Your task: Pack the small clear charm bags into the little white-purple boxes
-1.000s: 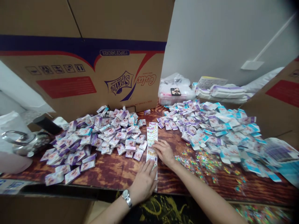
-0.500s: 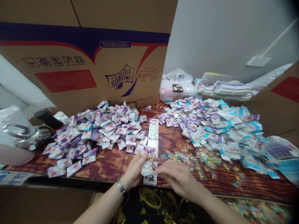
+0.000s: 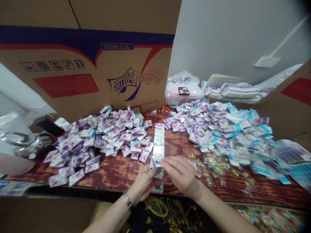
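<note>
My left hand (image 3: 142,183), with a metal watch on its wrist, grips a small printed sticker sheet (image 3: 159,174) at the table's front edge. The fingers of my right hand (image 3: 181,174) are closed at the sheet's upper right edge, where part of the sheet looks bent over. Its fingertips partly hide that edge. Beneath and beyond my hands lies a long strip of sticker sheets (image 3: 159,139) with rows of coloured pictures. Small clear packets of colourful candy (image 3: 216,165) lie to the right of my right hand.
Closed small boxes (image 3: 116,132) are heaped on the left, flatter white, purple and blue cartons (image 3: 233,129) on the right. A large cardboard box (image 3: 87,64) stands behind. A metal kettle (image 3: 34,144) is at far left, a phone (image 3: 183,91) on a plastic-wrapped container.
The held sheet was flat and upright with its pictures showing; now its upper part is bent over. My right hand has moved up to its top edge.
</note>
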Tool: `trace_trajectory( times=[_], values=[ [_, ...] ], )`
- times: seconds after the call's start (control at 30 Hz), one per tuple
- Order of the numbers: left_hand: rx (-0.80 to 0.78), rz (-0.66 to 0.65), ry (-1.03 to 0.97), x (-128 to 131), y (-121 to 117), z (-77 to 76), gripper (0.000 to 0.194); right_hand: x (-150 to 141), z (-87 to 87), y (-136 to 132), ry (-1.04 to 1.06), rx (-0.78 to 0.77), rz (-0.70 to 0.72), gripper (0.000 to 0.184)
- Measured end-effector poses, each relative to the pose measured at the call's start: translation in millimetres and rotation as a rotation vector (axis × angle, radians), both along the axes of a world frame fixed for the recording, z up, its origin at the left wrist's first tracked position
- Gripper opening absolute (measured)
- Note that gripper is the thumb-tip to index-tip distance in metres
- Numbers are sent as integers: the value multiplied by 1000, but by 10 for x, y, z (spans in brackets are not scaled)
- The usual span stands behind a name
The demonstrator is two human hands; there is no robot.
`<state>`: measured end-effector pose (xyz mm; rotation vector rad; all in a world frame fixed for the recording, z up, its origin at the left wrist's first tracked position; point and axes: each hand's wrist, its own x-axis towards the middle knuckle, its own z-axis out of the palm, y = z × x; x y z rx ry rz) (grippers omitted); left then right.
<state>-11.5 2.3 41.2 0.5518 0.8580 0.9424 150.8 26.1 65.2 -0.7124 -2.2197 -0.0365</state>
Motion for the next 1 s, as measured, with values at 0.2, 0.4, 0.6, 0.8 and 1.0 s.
trace_trajectory(
  times=[0.2, 0.4, 0.6, 0.8, 1.0],
  values=[
    [-31, -84, -372, -48, -13, 49, 36, -4, -161, -152, -239, 144, -13, 30],
    [44, 79, -171, -29, 19, 26, 14, 14, -141, -92, -54, -236, 31, 21],
    [215, 5, 64, -41, -11, 18, 29, 20, -64, -5, 115, -728, -69, 16],
    [503, -103, 607, -85, -19, -58, 28, -3, -141, 24, 68, -773, -66, 14],
    [671, -70, 892, -81, -54, -247, 18, -42, -300, -51, 0, -729, -87, 18]
  ],
)
